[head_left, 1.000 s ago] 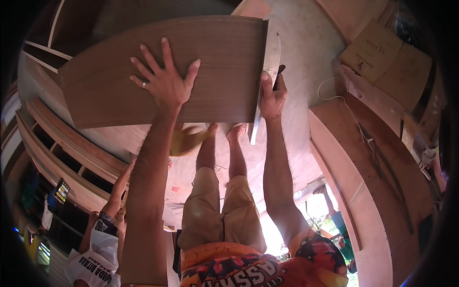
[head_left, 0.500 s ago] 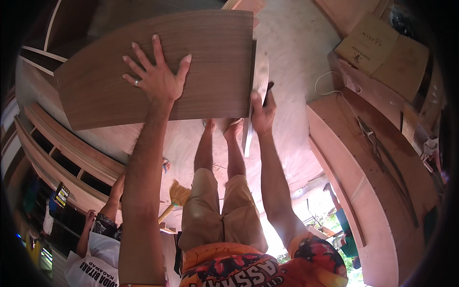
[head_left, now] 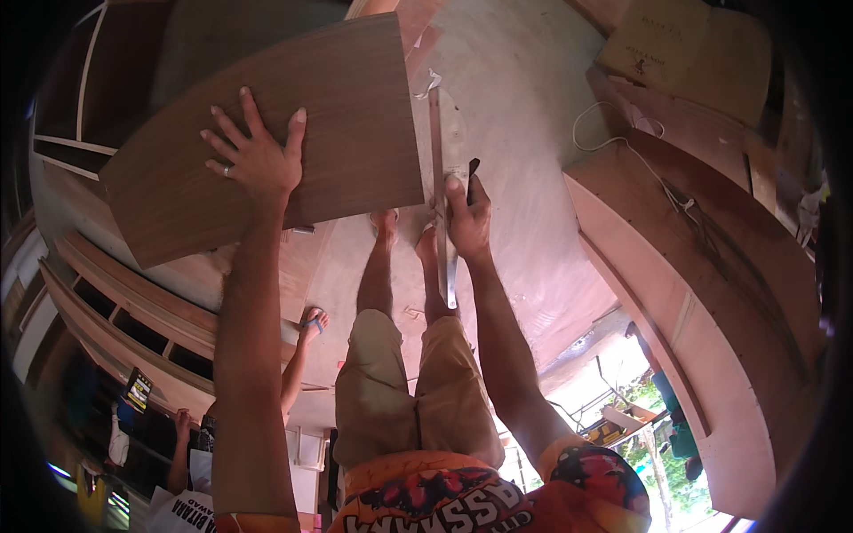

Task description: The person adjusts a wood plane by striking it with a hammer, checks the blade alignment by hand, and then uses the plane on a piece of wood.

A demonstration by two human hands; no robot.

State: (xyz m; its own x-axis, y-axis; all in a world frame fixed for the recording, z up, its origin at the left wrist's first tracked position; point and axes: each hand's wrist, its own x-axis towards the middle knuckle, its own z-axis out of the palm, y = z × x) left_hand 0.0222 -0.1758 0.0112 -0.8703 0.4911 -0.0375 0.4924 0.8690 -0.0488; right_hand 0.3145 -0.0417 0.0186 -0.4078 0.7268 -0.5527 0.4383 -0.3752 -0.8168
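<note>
Palm down with fingers spread, my left hand [head_left: 253, 164] rests on a dark brown wooden panel [head_left: 355, 115] with a curved side. Just right of the panel, my right hand [head_left: 468, 213] is closed on a long silver metal tool [head_left: 451, 124] with a black grip, held upright in the picture, its long edge apart from the panel's straight end. A pale curled scrap [head_left: 432, 82] is at the tool's top end. My legs and feet show below the panel.
Curved pale wooden casework [head_left: 711, 373] stands on the right with a white cord [head_left: 604, 142]; a flattened cardboard sheet [head_left: 684, 49] lies beyond it. Wooden frames [head_left: 142, 311] line the left. Another person's sandalled foot [head_left: 315, 322] and arm [head_left: 182, 426] are at lower left, near my forearm.
The panel and my left hand have moved left. My right hand and the tool moved left and toward me, and a gap has opened between tool and panel. The straw broom has left view.
</note>
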